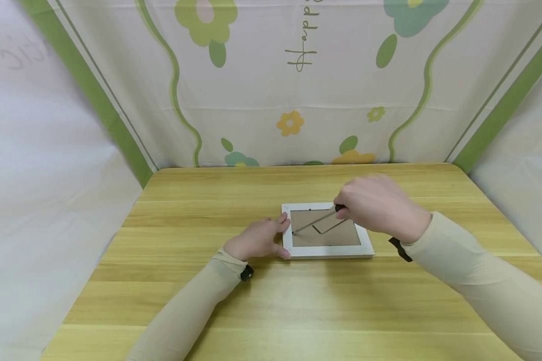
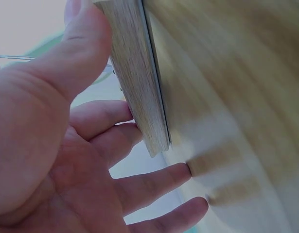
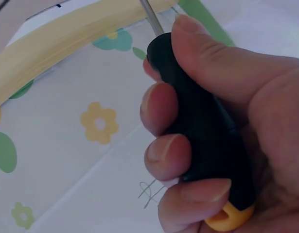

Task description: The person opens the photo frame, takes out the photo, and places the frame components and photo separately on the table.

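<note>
A white picture frame [image 1: 327, 253] lies back side up on the wooden table, its brown backing board [image 1: 304, 240] and folded stand leg showing. My left hand [image 1: 258, 238] rests against the frame's left end, thumb at the near corner and fingers spread. In the left wrist view, the index and middle fingertips [image 2: 125, 110] touch the frame's side [image 2: 137, 73], while the two outer fingers reach down to the tabletop. My right hand [image 1: 377, 205] grips a screwdriver by its black handle [image 3: 198, 121] with an orange end. The screwdriver's shaft [image 1: 316, 220] slants down left, tip at the backing's left edge.
Small dark tabs [image 1: 309, 209] sit along the frame's inner edge. The wooden table [image 1: 208, 200] extends around the frame, up to a flower-patterned white cloth [image 1: 253, 90] hanging behind its back edge. White cloth also hangs on both sides.
</note>
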### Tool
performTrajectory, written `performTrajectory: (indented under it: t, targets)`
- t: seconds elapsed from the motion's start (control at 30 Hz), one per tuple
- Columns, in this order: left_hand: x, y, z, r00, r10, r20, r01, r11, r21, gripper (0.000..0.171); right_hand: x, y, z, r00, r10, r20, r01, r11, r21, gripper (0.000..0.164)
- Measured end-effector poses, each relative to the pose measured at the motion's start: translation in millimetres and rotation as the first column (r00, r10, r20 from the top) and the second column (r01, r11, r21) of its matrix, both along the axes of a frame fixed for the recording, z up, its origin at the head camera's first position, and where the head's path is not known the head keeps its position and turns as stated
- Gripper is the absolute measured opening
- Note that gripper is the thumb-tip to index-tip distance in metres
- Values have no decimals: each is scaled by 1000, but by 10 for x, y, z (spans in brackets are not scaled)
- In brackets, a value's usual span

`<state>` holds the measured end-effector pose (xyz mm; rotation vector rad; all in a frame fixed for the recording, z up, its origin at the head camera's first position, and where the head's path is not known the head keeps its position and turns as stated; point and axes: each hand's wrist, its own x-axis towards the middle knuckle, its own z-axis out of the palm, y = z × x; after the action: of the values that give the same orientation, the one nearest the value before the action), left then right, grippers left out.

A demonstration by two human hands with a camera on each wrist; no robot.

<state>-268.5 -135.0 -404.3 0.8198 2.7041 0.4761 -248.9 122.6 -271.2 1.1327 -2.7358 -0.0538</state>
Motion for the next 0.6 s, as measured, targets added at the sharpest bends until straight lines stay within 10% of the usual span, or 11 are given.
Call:
performTrajectory:
  t: [0.2, 0.6]
  targets:
    - [-7, -11, -21, 1000, -3, -5, 3, 1000, -10, 93, 11, -83, 62, 1000, -16, 24, 15, 1000, 11, 62]
    - [0, -22, -5, 1000, -6, -1, 6, 1000, 3, 93, -115, 242, -70, 947, 18, 321, -20, 1000, 3, 28]
